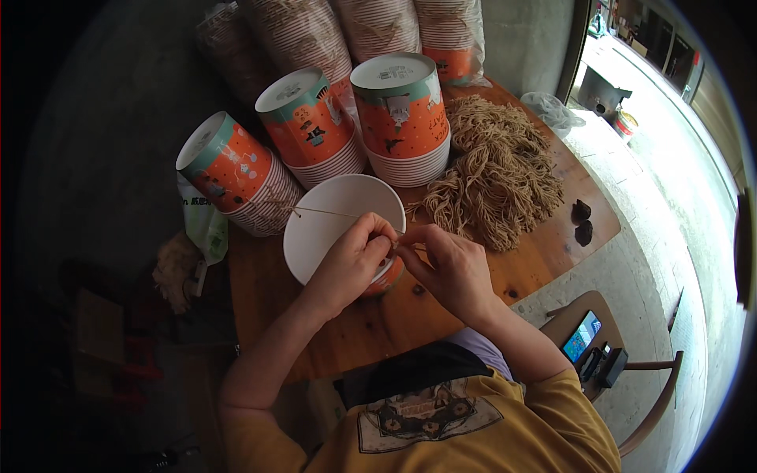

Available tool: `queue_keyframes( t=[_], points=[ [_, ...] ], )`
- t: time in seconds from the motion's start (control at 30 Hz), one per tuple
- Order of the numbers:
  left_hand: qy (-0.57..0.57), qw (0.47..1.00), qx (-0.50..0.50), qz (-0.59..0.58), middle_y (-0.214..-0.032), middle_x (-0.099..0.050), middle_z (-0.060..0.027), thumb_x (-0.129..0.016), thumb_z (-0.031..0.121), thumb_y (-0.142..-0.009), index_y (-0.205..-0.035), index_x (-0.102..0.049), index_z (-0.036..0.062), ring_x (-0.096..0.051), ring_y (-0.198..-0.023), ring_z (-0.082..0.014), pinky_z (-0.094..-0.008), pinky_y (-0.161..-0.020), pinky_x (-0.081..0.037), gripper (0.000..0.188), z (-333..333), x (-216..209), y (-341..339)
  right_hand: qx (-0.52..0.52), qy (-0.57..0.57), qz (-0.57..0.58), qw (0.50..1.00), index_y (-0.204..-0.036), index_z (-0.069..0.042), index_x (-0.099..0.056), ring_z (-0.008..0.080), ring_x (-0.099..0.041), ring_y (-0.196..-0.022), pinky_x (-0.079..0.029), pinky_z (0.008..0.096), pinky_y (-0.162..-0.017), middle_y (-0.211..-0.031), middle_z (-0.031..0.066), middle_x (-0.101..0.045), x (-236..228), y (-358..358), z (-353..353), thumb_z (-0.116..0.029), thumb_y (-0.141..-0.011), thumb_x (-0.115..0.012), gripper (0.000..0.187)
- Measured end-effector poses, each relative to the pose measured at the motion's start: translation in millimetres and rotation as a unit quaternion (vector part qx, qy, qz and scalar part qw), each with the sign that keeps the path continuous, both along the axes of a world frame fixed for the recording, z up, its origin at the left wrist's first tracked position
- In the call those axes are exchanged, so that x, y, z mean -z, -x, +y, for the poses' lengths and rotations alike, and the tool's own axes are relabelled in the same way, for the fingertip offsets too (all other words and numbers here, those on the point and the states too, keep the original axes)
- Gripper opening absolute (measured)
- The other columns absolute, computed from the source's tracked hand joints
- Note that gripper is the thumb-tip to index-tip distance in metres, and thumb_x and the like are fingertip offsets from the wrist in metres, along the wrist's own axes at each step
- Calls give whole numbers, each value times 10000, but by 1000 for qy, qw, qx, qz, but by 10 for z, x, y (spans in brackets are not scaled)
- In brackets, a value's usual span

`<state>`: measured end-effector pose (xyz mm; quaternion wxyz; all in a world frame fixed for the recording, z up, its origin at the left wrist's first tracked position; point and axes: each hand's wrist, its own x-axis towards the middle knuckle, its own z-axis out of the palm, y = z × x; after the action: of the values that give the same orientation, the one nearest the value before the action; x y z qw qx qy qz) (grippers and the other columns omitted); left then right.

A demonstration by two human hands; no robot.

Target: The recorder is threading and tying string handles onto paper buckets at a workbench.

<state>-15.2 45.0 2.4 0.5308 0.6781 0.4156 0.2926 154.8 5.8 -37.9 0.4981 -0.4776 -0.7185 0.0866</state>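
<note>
A paper bucket (pixel 319 229), white inside with an orange printed outside, lies tilted on the wooden table in front of me, its mouth toward me. A thin tan cord (pixel 330 212) stretches across its mouth from the left side of the rim to my fingers. At the right side of the rim, my left hand (pixel 347 264) pinches the cord. My right hand (pixel 453 272) is closed beside it, fingertips pinched on the cord as well. The fingers partly hide the rim and the cord's end there. Beyond my right hand lies a heap of tan cords (pixel 501 177).
Nested upside-down bucket stacks, a left one (pixel 240 169), a middle one (pixel 311 118) and a right one (pixel 400 118), stand behind the bucket. Plastic-wrapped stacks (pixel 296 35) rise farther back. Two small dark objects (pixel 583 222) lie near the wooden table's (pixel 544 272) right edge. A chair at right holds a phone (pixel 582 335).
</note>
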Motion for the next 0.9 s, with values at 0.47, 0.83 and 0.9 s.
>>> queue_keyframes(
  t=[0.47,0.83,0.9],
  points=[
    [-132,987,3,94,-857,-505,-10,-420,53,-956,-965,-485,23,-504,-779,-76,-232,-739,-445,72,-22,6,10,-14,-85,-71,994,-829,-92,-542,192,-590,-593,-476,326,-494,-661,27,-554,-43,-68,0,-86,-760,-665,142],
    [-147,986,-18,82,-942,-535,-27,-442,62,-959,-1026,-496,24,-548,-860,-103,-264,-793,-466,93,-42,10,60,-99,95,33,990,-871,-43,-580,189,-606,-602,-482,302,-529,-701,75,-601,-197,-184,-54,-106,-839,-652,101],
    [-163,984,-21,67,-943,-544,-29,-468,57,-947,-1047,-502,23,-550,-868,-111,-271,-794,-467,112,-128,-26,26,-159,141,139,967,-883,-16,-577,149,-575,-596,-470,284,-559,-701,85,-588,-232,-242,-1,-115,-878,-628,112]
  ],
)
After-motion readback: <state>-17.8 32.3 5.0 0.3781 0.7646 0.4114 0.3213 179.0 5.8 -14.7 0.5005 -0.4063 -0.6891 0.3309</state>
